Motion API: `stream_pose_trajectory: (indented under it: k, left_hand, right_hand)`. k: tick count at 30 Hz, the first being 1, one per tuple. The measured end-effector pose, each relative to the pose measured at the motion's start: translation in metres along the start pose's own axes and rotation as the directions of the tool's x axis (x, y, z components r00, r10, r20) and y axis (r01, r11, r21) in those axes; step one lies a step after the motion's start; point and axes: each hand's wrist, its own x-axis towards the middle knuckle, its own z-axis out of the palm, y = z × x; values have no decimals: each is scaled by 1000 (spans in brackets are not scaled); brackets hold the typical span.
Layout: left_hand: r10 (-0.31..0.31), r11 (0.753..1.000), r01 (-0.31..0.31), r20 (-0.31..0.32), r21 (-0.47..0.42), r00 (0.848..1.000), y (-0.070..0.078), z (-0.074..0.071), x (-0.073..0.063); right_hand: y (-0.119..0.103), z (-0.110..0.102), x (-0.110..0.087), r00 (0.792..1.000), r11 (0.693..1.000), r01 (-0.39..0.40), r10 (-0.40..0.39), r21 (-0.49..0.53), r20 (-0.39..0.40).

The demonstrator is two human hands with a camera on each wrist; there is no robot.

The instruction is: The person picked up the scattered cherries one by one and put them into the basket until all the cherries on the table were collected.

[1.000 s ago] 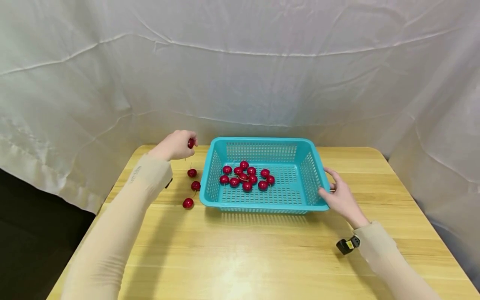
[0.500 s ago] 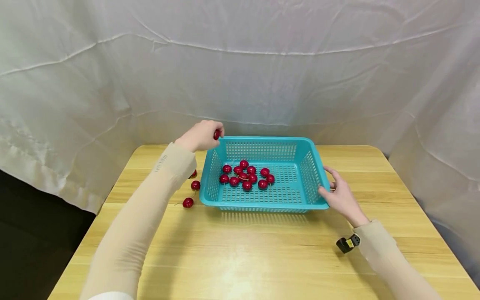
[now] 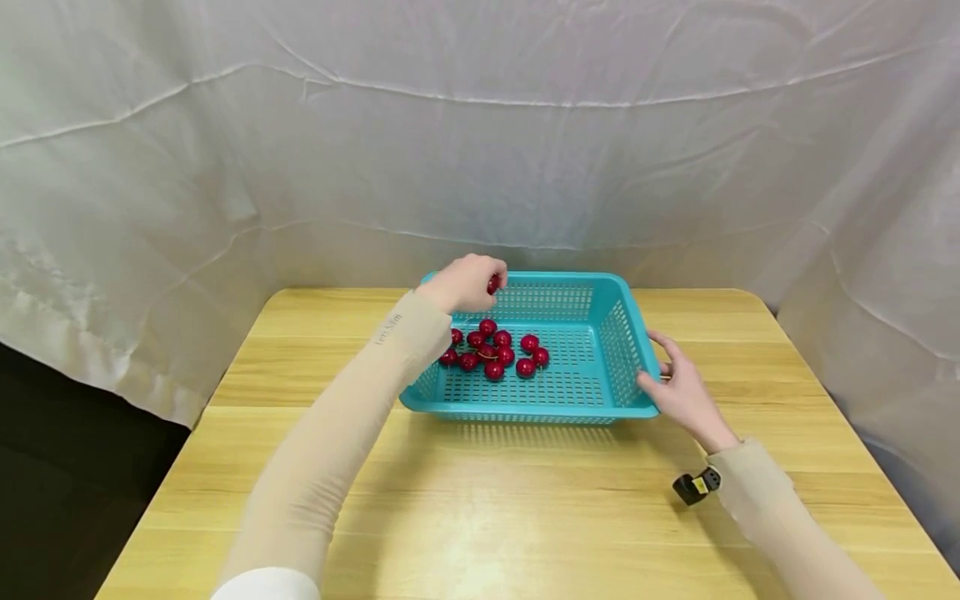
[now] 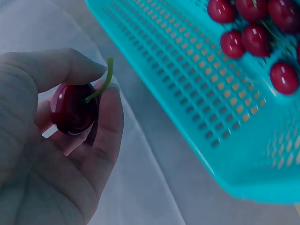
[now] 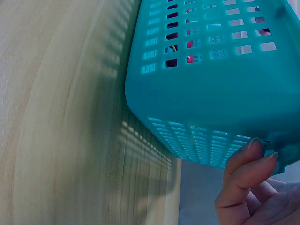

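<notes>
My left hand (image 3: 463,285) is over the back left part of a turquoise perforated plastic basket (image 3: 573,358). In the left wrist view, thumb and fingers pinch a dark red cherry (image 4: 70,111) whose short green stem points up past the fingertips. Several shiny cherries (image 3: 495,372) lie in the basket, mostly in its left half, and the left forearm covers part of that end. My right hand (image 3: 688,398) grips the basket's right rim, with the thumb at the front corner; in the right wrist view its curled fingers (image 5: 251,176) are at the rim from outside.
The basket stands near the back of a light wooden table (image 3: 525,508). A pale draped cloth (image 3: 525,167) hangs close behind it and at both sides. A small black device (image 3: 693,486) sits at the right wrist. The left sleeve (image 3: 330,450) hides the table area left of the basket.
My left hand has carried the cherry from left of the basket rightward, across its left rim and over the inside. The right hand and basket have stayed put. The loose cherries on the table are now hidden.
</notes>
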Motion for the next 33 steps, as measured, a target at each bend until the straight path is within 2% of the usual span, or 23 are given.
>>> stream_pose_trajectory:
  k: [6,13,19,23,33]
  left_hand:
    - [3,1000,-3,57,0,998,16,17,7]
    - [-3,999,-2,102,48,995,26,37,17]
    - [-15,999,8,135,54,991,25,50,19]
    - [-45,997,36,149,62,988,23,59,20]
    - [-89,995,80,179,55,980,25,71,23]
  right_hand:
    - [0,0,0,1000,1000,-3,3,-1,-3]
    - [0,0,-2,1000,1000,-4,4,-1,-3]
    - [-2,1,-3,1000,1000,-3,3,-6,-3]
    - [-3,1,-4,1000,1000,2,-2,2,-4]
    - [-5,1,-5,1000,1000,3,-4,-9,-9]
